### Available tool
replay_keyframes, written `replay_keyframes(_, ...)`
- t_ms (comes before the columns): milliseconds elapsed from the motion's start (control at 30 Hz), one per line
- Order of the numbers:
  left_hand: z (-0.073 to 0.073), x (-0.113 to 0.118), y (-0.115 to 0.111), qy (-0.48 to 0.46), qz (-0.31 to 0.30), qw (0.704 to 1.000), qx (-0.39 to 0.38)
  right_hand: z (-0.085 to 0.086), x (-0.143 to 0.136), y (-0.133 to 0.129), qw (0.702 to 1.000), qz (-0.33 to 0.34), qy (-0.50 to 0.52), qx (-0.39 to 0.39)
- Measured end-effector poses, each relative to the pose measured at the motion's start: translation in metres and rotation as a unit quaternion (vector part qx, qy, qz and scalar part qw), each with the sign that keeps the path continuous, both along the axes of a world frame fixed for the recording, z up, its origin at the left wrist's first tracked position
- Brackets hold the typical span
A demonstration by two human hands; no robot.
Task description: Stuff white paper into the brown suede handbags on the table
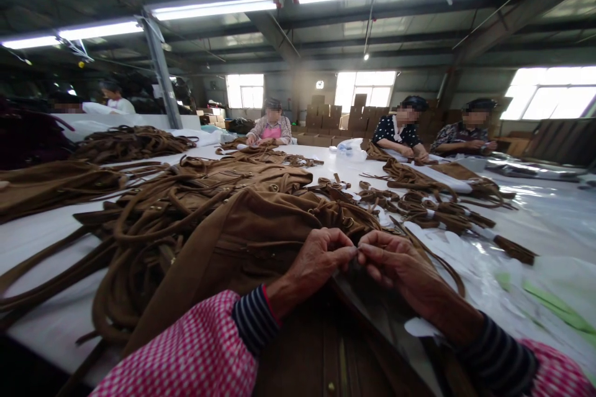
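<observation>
A large brown bag lies in front of me, with zips and small metal fittings on it. Above its near part my left hand is closed, thumb and forefinger pinched together. My right hand is pinched too, its fingertips meeting those of the left. Whatever sits between the fingertips is too small to make out. Dark, partly see-through material hangs just below both hands. Brown straps are coiled to the left of the bag.
More brown bags and straps cover the white table. Bundled straps and clear plastic lie at the right. Several people sit across the table and further back, one with hands on brown pieces. Stacked cartons stand behind.
</observation>
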State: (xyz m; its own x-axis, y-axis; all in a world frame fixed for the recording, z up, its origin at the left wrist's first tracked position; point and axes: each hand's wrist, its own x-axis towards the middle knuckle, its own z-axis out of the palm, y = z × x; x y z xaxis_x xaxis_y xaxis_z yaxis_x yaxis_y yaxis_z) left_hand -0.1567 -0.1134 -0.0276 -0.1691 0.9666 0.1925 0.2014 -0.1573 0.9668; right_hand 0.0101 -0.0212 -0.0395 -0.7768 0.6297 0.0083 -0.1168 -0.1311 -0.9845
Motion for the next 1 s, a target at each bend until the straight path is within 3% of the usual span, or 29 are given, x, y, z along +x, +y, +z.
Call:
replay_keyframes(267, -0.004, -0.002, 0.000, 0.080, 0.016, 0.997, 0.011, -0.002, 0.003, 0.000, 0.992, -0.002, -0.052, 0.115)
replay_keyframes(467, -0.006, -0.005, -0.001, 0.118, 0.013, 0.993, 0.027, -0.003, -0.001, -0.004, 0.990, -0.021, -0.058, 0.125)
replay_keyframes(633, -0.010, -0.006, 0.000, 0.097, 0.004, 0.995, 0.018, -0.008, -0.007, -0.005, 0.992, -0.018, -0.037, 0.119)
replay_keyframes(767, -0.011, -0.008, 0.003, 0.114, 0.002, 0.993, 0.013, 0.007, -0.005, 0.001, 0.991, 0.003, -0.039, 0.129)
replay_keyframes(833, -0.005, -0.008, 0.000, 0.152, 0.007, 0.988, 0.032, 0.026, 0.010, 0.009, 0.982, -0.019, -0.061, 0.180)
replay_keyframes(900, 0.007, -0.005, -0.009, 0.227, 0.002, 0.971, 0.077, 0.045, 0.037, 0.020, 0.967, -0.083, -0.070, 0.232)
replay_keyframes(1000, 0.028, 0.007, -0.033, 0.414, -0.085, 0.894, 0.148, 0.056, 0.094, 0.025, 0.940, -0.168, -0.109, 0.277)
